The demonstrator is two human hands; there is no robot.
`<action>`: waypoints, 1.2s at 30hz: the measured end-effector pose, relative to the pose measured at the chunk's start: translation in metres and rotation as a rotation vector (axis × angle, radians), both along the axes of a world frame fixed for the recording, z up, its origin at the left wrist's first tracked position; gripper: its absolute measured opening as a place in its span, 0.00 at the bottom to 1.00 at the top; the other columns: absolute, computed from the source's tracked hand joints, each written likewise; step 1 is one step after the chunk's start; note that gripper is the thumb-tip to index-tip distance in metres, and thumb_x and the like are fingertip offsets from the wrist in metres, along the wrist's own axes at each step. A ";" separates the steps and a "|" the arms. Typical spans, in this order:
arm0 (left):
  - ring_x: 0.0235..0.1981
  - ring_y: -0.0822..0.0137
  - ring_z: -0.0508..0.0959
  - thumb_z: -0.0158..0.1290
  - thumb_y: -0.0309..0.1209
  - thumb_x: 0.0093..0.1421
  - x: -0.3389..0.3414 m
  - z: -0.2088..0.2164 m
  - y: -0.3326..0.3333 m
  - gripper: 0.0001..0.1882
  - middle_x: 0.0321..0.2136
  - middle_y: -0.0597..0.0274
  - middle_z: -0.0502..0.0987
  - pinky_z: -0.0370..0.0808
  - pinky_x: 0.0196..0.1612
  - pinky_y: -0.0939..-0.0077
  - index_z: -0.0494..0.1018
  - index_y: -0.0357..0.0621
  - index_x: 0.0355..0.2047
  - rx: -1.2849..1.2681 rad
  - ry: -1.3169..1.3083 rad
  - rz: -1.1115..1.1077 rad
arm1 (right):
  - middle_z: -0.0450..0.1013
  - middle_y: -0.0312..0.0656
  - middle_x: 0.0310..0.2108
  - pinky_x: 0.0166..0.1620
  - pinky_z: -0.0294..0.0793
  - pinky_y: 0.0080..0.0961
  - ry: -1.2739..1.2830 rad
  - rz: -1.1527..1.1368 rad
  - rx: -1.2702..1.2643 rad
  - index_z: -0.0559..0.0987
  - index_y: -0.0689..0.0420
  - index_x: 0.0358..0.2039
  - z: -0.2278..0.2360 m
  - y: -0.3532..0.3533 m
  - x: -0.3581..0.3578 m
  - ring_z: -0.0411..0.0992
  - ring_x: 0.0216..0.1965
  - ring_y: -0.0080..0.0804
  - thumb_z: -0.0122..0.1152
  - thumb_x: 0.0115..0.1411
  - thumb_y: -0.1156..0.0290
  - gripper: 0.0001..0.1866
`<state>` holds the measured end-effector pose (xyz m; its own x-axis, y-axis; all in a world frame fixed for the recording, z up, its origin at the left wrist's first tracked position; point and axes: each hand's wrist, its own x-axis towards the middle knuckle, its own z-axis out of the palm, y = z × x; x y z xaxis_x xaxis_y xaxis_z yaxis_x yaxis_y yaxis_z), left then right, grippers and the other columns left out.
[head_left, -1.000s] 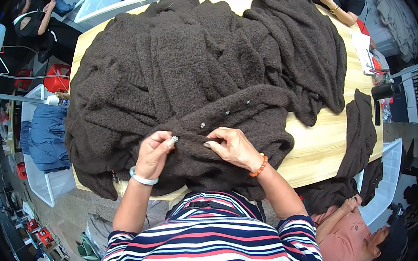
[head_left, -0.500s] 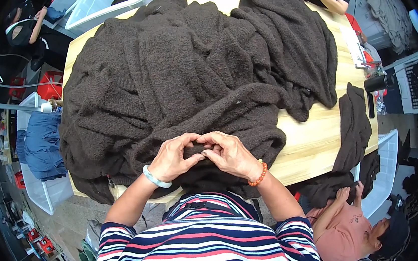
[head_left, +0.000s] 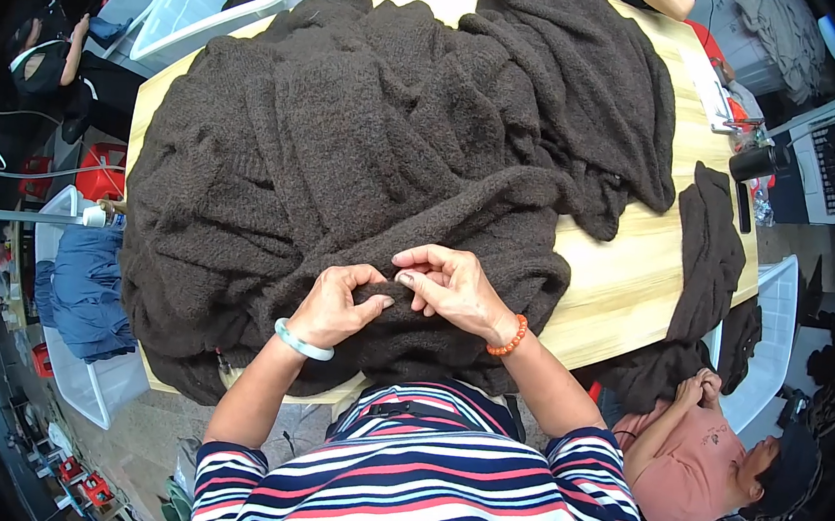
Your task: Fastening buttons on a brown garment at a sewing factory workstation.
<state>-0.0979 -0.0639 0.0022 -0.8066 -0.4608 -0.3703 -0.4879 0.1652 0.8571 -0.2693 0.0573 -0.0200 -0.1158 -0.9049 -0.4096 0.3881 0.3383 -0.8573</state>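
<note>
A large heap of dark brown knit fabric (head_left: 328, 141) lies bunched in thick folds before me. My left hand (head_left: 333, 305), with a pale bangle at its wrist, is closed on a fold at the near side of the heap, thumb and fingers pinching it. Just to its right is my right hand (head_left: 457, 292), which wears an orange bead bracelet. Its fingers are bent in toward the thumb, right over the same fold; anything between their tips is too small to make out. The fabric covers part of what lies under both hands.
The heap rests on a light wooden table (head_left: 616, 290). A separate dark knit piece (head_left: 708, 253) lies at its right edge, near a black phone (head_left: 742, 207). White bins (head_left: 231, 2) stand around. A co-worker in pink (head_left: 685, 457) sits close at my right.
My right hand has drawn slightly up and away from the left, its fingers lifting off the fold. My left hand has shifted a little left. The co-worker at right has brought both hands together.
</note>
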 end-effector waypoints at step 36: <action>0.35 0.56 0.71 0.51 0.25 0.49 -0.041 -0.025 0.001 0.10 0.32 0.56 0.68 0.67 0.38 0.64 0.72 0.43 0.34 -1.066 0.111 -0.482 | 0.70 0.52 0.33 0.35 0.76 0.42 0.983 0.008 -0.453 0.70 0.63 0.33 -0.030 0.013 0.023 0.73 0.33 0.54 0.59 0.52 0.77 0.10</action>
